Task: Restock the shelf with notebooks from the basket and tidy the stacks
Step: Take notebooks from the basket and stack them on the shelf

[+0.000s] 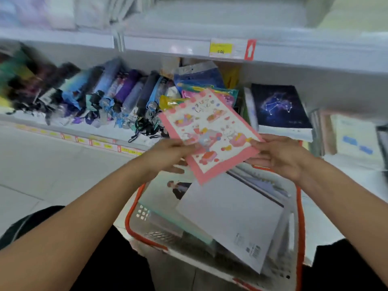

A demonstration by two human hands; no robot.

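Note:
Both my hands hold a pink-bordered notebook (212, 131) with cartoon pictures, tilted, above the basket and in front of the shelf. My left hand (168, 154) pinches its left edge; my right hand (279, 154) pinches its right corner. Below it stands the white basket (301, 219) with an orange rim, with several notebooks inside, a pale grey one (231, 215) lying on top back side up. On the shelf (315, 55) at the right lies a stack topped by a dark constellation notebook (279, 106).
Folded umbrellas (100, 95) fill the shelf's left part. Colourful plastic packets (201, 85) lie behind the pink notebook. More notebooks (352, 139) stand at the far right. A yellow price tag (221, 49) hangs on the upper shelf edge. Pale floor tiles (42, 164) lie at the left.

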